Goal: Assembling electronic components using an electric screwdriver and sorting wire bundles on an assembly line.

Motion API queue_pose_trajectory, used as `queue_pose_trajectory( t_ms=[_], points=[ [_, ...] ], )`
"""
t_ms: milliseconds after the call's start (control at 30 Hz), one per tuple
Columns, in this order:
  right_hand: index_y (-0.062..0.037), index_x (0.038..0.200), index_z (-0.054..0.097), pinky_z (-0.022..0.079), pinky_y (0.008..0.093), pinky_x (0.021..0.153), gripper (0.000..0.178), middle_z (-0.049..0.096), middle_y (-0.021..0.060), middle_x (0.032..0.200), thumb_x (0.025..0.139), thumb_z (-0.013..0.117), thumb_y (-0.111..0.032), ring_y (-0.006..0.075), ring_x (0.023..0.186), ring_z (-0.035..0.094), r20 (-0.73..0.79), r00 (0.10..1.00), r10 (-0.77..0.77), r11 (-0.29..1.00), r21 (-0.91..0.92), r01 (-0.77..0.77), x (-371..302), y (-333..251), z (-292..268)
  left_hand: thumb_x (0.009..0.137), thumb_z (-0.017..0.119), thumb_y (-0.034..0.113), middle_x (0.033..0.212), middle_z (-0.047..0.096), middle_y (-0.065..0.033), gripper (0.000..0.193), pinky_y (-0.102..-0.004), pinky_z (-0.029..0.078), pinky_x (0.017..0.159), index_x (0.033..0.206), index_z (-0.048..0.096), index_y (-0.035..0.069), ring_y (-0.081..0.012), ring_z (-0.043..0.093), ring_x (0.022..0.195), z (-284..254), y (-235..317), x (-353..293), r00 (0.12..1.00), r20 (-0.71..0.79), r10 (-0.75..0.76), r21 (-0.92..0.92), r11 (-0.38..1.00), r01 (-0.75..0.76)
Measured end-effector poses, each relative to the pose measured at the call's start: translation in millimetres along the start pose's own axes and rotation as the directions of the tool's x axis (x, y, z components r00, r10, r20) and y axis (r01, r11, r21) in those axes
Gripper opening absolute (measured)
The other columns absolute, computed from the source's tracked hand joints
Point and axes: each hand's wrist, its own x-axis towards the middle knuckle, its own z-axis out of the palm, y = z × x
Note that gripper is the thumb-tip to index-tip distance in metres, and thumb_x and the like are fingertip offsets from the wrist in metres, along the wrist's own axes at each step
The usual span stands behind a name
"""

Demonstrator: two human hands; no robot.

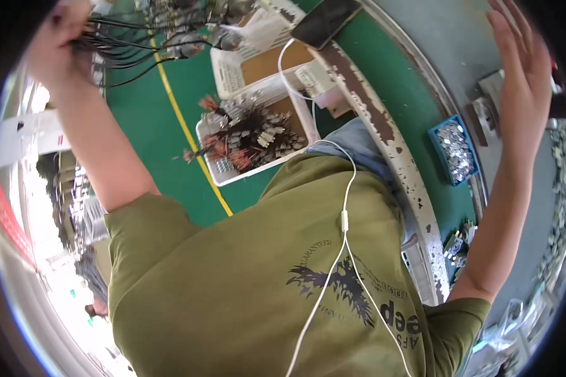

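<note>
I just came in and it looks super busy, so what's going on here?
The person's left hand is blurry but seems to grip a bunch of black wires. The right hand is raised and open, apparently empty. A white basket holds a tangle of wires. On the bench are a blue box of small metal pieces and, at its edge, a phone.

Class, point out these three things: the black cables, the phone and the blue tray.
Black cables [109, 43]: head view, on the bunched strands.
Phone [325, 24]: head view, middle of its dark face.
Blue tray [440, 156]: head view, on its left wall.
</note>
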Motion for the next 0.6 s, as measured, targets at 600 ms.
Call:
queue_pose_trajectory(
  t_ms=[600],
  points=[
    [0.0061,0.14,0.038,0.035,0.0379,0.111,0.044,0.045,0.0163,0.142,0.101,0.046,-0.013,0.0278,0.129,0.047,0.22,0.862,0.457,0.887,-0.032,-0.462,-28,48,-55,0.099,0.051,0.041,0.093,0.065,-0.0128,0.038,-0.0416,0.055,0.073,0.1,0.054,0.003,-0.0253,0.065,0.083,-71,-315,-299,0.17,-0.457,-0.873,-0.357,0.355,0.864]
  ],
)
